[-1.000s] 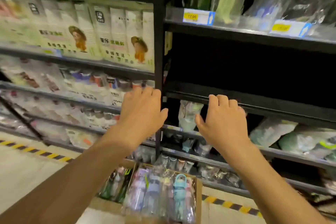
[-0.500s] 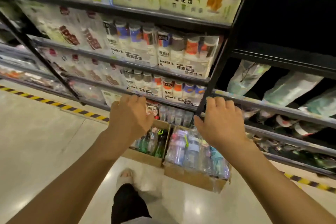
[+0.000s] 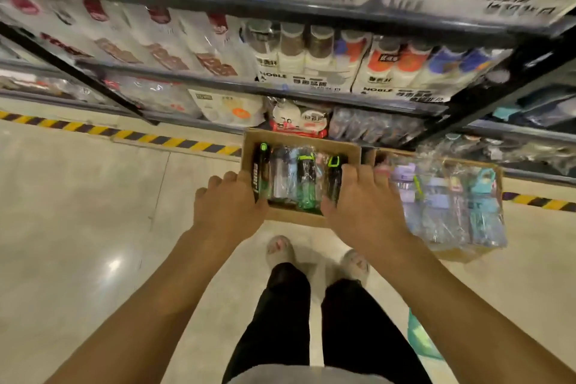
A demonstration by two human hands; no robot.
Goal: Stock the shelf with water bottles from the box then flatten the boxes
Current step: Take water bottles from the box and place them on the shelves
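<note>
An open cardboard box (image 3: 296,217) sits on the floor against the shelf foot, with dark and green water bottles (image 3: 306,184) lying inside it. To its right stands a second box (image 3: 461,254) of pastel bottles (image 3: 448,206) wrapped in clear plastic. My left hand (image 3: 229,207) hovers over the first box's left edge with its fingers apart and nothing in it. Spread over the same box's right edge is my right hand (image 3: 363,206), which hides part of a black bottle. Whether either hand touches the cardboard is unclear.
Black metal shelves (image 3: 311,93) filled with packs of paper cups rise right behind the boxes. Yellow-black hazard tape (image 3: 174,142) runs along the floor at the shelf foot. My legs and feet (image 3: 280,251) stand just in front of the first box.
The view has tilted down from the shelf to the floor. Both hands have dropped from shelf height to just over the left box of bottles.
</note>
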